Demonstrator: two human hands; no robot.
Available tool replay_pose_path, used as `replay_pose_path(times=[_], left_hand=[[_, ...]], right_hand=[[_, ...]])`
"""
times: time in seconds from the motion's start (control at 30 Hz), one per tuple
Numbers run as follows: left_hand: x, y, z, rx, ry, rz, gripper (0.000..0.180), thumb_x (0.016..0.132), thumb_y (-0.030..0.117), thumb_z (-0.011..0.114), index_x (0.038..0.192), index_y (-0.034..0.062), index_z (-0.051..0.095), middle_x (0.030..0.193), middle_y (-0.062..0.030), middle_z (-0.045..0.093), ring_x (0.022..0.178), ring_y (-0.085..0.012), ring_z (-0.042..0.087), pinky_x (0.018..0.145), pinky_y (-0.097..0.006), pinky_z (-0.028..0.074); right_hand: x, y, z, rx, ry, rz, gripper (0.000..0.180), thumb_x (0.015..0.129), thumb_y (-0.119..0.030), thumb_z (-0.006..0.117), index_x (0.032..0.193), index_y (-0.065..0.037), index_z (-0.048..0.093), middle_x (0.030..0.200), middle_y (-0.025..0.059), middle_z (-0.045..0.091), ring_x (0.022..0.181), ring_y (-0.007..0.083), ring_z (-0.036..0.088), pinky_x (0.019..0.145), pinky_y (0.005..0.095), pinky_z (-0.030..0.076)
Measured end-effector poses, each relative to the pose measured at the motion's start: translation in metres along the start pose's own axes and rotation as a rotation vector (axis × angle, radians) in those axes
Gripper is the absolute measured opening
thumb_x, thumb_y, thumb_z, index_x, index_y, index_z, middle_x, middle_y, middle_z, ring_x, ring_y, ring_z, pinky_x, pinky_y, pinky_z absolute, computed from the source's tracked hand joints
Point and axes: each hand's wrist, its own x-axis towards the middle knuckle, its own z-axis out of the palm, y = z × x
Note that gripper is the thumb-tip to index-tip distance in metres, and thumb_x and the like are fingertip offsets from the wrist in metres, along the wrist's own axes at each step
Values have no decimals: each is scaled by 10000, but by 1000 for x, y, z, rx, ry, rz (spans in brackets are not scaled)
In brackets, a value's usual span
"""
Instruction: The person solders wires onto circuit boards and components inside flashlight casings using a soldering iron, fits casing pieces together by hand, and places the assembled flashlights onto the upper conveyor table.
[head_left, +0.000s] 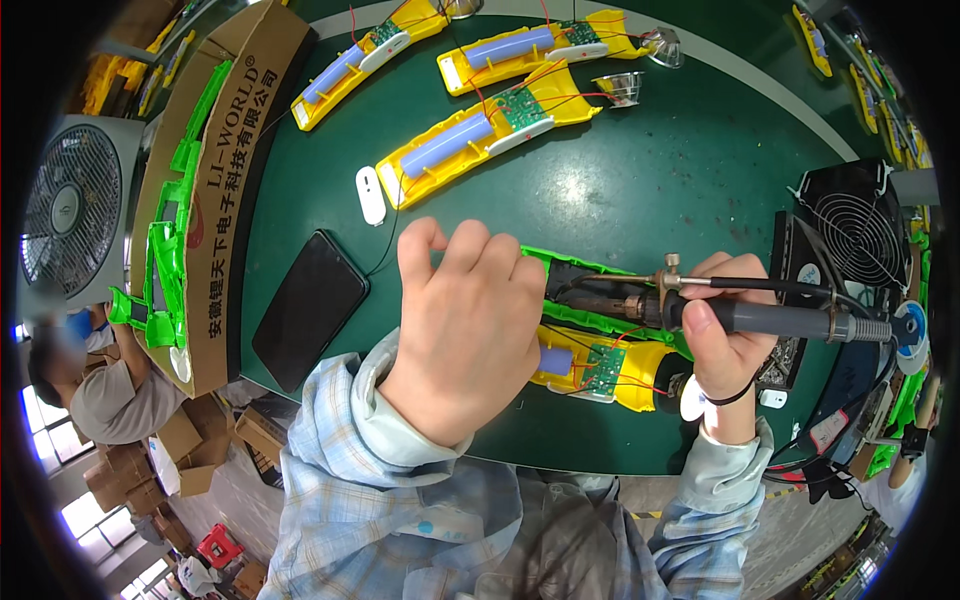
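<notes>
My right hand grips the dark handle of a soldering iron, its tip pointing left over a green plastic housing. My left hand rests closed over the left part of that housing and of a yellow housing beneath it, hiding what the fingers hold. The yellow housing shows a lilac battery cell, a small green circuit board and red wires.
Three open yellow housings with lilac cells lie at the far side of the green table. A black phone and a white plastic piece lie at left. A cardboard box holds green housings. A small fan stands at right.
</notes>
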Motion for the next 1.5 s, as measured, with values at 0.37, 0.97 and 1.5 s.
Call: replay_pose_path(times=[0.37, 0.97, 1.5], left_hand=[[-1, -1, -2, -25, -43, -16, 24, 624, 68, 547, 616, 87, 533, 664, -5, 485, 716, -168, 439, 765, -358, 243], [-3, -5, -1, -123, -22, -26, 23, 633, 78, 546, 616, 78, 529, 650, -13, 453, 733, -161, 434, 774, -356, 234], [-3, -6, -1, -115, -41, -25, 21, 635, 75, 547, 623, 72, 530, 645, -16, 449, 730, -165, 438, 777, -370, 240]], right_hand=[[0, 0, 2, -31, 10, -4, 112, 667, -49, 594, 724, 18, 524, 673, 73, 504, 575, 113, 461, 496, 205, 344], [-2, 1, 3, -40, -31, -58, 143, 673, -60, 588, 756, 19, 502, 693, 77, 493, 586, 128, 443, 503, 219, 337], [-2, 3, 2, -31, 12, -35, 143, 681, -75, 581, 745, 15, 490, 689, 75, 480, 607, 134, 446, 529, 229, 335]])
